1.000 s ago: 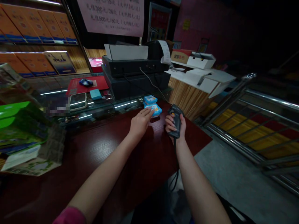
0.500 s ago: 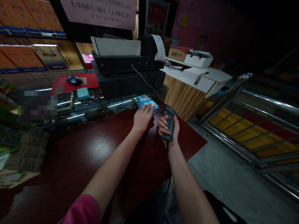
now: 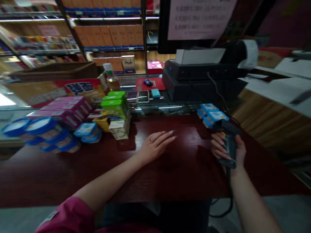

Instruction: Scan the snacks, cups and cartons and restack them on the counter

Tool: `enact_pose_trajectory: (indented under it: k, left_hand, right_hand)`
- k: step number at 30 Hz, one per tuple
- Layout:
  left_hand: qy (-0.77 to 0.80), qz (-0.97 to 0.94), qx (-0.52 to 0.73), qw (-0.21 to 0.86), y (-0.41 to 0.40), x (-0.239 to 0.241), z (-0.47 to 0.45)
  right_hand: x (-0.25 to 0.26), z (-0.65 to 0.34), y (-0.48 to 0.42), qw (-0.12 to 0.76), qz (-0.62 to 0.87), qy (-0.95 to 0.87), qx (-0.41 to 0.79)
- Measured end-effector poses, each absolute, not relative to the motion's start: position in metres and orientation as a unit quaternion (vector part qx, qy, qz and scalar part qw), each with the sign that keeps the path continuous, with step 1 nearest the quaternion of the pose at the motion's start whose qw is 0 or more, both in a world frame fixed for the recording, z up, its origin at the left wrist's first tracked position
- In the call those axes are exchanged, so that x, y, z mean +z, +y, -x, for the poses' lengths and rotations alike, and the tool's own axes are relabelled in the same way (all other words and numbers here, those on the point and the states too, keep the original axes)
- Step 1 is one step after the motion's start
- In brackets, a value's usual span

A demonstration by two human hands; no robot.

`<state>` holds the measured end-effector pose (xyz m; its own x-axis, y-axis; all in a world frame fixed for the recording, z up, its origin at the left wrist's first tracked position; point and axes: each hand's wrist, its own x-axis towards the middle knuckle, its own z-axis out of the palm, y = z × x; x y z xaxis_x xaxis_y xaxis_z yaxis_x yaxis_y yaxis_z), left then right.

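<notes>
My right hand (image 3: 228,150) is wrapped round the handle of a black barcode scanner (image 3: 229,142), its cord hanging down past the table's front edge. Just beyond the scanner sit stacked blue-lidded packs (image 3: 212,115). My left hand (image 3: 157,145), with a ring on one finger, is over the middle of the dark red tabletop (image 3: 150,174), fingers stretched out and holding nothing. Left of it are green boxes (image 3: 114,105), a small patterned carton (image 3: 119,129) and another pair of blue packs (image 3: 87,132).
Blue-lidded round tubs (image 3: 46,129) and purple boxes (image 3: 70,110) stand at the left by a cardboard carton (image 3: 48,92). Behind the counter glass are two phones (image 3: 143,96), a mouse (image 3: 148,82) and a black cash drawer (image 3: 204,84). Stocked shelves (image 3: 109,37) line the back.
My left hand has come away from the blue packs and moved left across the table. The right hand still holds the scanner. The view has swung to the left.
</notes>
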<state>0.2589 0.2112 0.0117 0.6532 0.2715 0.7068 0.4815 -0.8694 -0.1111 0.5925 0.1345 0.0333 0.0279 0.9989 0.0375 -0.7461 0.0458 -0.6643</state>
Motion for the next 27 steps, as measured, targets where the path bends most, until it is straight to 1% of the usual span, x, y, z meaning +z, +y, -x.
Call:
enact_pose_trajectory:
  k: [2,5,8,10,14,19,24,27]
  left_hand:
    - [-0.232,0.883,-0.369,0.173,0.197,0.012,-0.203]
    - [-0.287,0.833,-0.423,0.212,0.186,0.013,-0.129]
    - [-0.39,0.755,-0.468,0.241,0.187,0.015,-0.069]
    - [-0.471,0.709,-0.465,0.243,0.192,0.018,-0.04]
    - [-0.568,0.673,-0.437,0.185,0.202,0.021,-0.012]
    - [-0.574,0.689,-0.431,0.102,0.21,0.021,-0.007]
    - [-0.557,0.672,-0.486,0.049,0.205,0.024,-0.002]
    - [-0.517,0.645,-0.563,-0.007,0.197,0.029,-0.006]
  right_hand:
    - [0.035,-0.571,0.137,0.648,0.258,-0.269,0.664]
    - [0.032,-0.535,0.145,0.595,0.244,-0.271,0.716]
    - [0.027,-0.493,0.157,0.546,0.224,-0.267,0.762]
    - [0.025,-0.463,0.165,0.516,0.203,-0.269,0.788]
    - [0.023,-0.397,0.179,0.448,0.158,-0.288,0.831]
    - [0.023,-0.329,0.185,0.382,0.14,-0.306,0.861]
    - [0.024,-0.306,0.184,0.359,0.149,-0.319,0.865]
    - [0.025,-0.308,0.181,0.37,0.141,-0.317,0.862]
